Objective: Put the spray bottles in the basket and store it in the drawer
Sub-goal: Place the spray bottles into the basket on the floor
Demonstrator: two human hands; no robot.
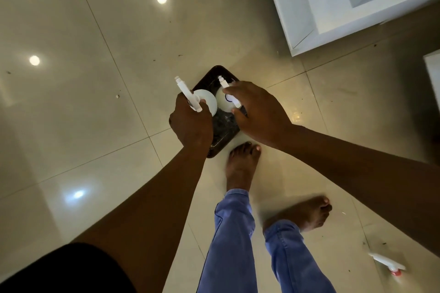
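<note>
A dark basket (223, 123) sits on the tiled floor straight below me. My left hand (190, 123) grips the trigger head of a white spray bottle (207, 100) held upright over the basket's left side. My right hand (257, 112) holds a second white spray bottle (225, 100) by its top, over the basket's far right part. A third spray bottle (388, 265), white with a red collar, lies on the floor at the lower right. An open white drawer (309, 19) juts out at the upper right.
My bare feet (240, 166) stand just behind the basket, in blue trousers. Glossy floor tiles reflect ceiling lights on the left. Another white cabinet edge (433, 71) shows at the right border.
</note>
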